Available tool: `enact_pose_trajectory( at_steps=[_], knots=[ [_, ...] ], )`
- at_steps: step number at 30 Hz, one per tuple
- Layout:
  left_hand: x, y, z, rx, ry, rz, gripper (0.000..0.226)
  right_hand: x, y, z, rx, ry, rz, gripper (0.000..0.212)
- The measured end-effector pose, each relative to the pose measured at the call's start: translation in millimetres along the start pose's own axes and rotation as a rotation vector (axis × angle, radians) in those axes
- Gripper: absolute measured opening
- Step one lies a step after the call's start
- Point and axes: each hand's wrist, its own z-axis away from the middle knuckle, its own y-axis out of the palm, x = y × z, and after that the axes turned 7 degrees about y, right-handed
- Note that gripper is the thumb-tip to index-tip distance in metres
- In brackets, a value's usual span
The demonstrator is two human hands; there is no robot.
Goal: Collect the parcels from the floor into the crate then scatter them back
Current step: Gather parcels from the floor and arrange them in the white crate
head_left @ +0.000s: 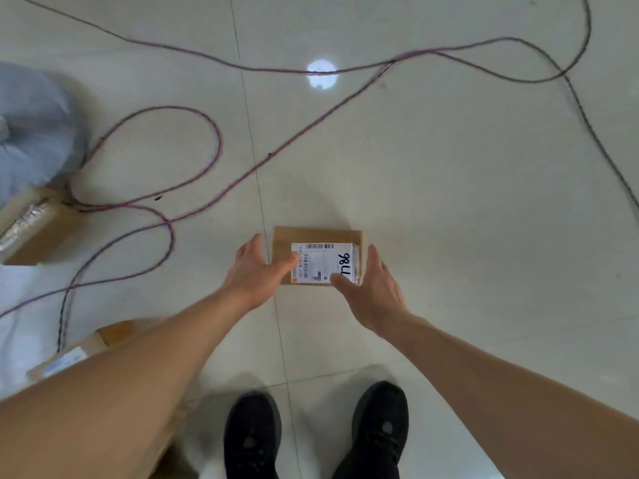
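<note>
2 black shoes [252,437] are pointing to 12 o'clock. Just ahead, the left hand [256,267] and right hand [373,288] are flanking the labelled parcel [318,235] at its 9 and 3, fingers spread wide, gripping nothing. The parcel is lying flat on the floor [449,202]. I'd be squeezing both sides evenly before lifting, clearing the cable [269,154] beyond.

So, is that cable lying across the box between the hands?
No, the cable runs over the floor beyond the labelled box, clear of it.
</note>
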Motion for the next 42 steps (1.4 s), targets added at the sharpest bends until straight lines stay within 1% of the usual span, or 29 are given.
enact_pose_trajectory(
  at_steps=[1,2,4,5,7,9,12,14,17,18,21,23,26,29,33,38,40,42],
  knots=[
    [2.9,6.2,-8.9,0.005,-0.023,0.042,0.087,-1.8,5.7,-10.6,0.011,0.016,-0.026,0.08],
    [4.8,11.8,-16.1,0.017,-0.053,0.101,0.078,-4.0,11.0,-19.8,0.018,0.025,-0.057,0.07],
    [6.7,20.9,-25.2,0.058,-0.098,0.232,0.046,-4.9,19.1,-29.9,0.031,0.023,-0.128,0.053],
    [5.3,23.7,-26.4,0.069,-0.105,0.284,0.034,-4.2,20.9,-30.6,0.027,0.018,-0.161,0.051],
    [2.9,22.9,-22.6,0.048,-0.097,0.329,0.028,-0.4,17.3,-22.6,0.006,0.015,-0.217,0.054],
    [-6.6,12.2,-8.3,0.016,-0.083,0.327,0.034,3.2,5.5,-6.2,-0.021,0.013,-0.256,0.053],
    [-29.0,-11.7,23.9,0.016,-0.071,0.274,0.056,7.9,-23.2,29.9,-0.048,0.002,-0.272,0.047],
    [-50.3,-28.5,49.9,0.003,-0.047,0.279,0.066,13.3,-47.9,59.9,-0.095,-0.011,-0.31,0.045],
    [-97.8,-55.0,99.0,-0.028,0.018,0.27,0.072,24.3,-91.9,111.5,-0.187,0.002,-0.379,0.056],
    [-115.6,-64.8,116.9,-0.035,0.045,0.267,0.073,28.5,-107.9,129.7,-0.22,-0.001,-0.407,0.056],
    [-173.4,-92.4,173.9,-0.045,0.131,0.249,0.074,42.8,-162.2,189.6,-0.299,-0.011,-0.505,0.051],
    [-212.0,-109.4,213.2,-0.058,0.199,0.246,0.072,50.9,-201.1,231.0,-0.366,-0.016,-0.569,0.054],
    [-269.1,-133.9,271.9,-0.062,0.302,0.256,0.07,59.2,-255.8,288.4,-0.464,-0.021,-0.663,0.054],
    [-322.4,-154.1,331.3,-0.005,0.431,0.271,0.078,62.7,-302.7,344.8,-0.519,-0.019,-0.748,0.053],
    [-377.1,-173.2,401.9,0.065,0.601,0.262,0.063,60.1,-351.7,422.1,-0.618,-0.044,-0.888,0.049],
    [-427.6,-172.2,480.3,0.131,0.731,0.275,0.06,33.5,-391.1,522.3,-0.787,-0.048,-1.004,0.048],
    [-445.3,-162.4,511.6,0.194,0.769,0.274,0.06,15.7,-403.9,559.4,-0.845,-0.049,-1.056,0.047],
    [-461.2,-149.8,541.7,0.267,0.797,0.275,0.055,-4.1,-416.9,592.7,-0.905,-0.048,-1.104,0.047]
  ],
)
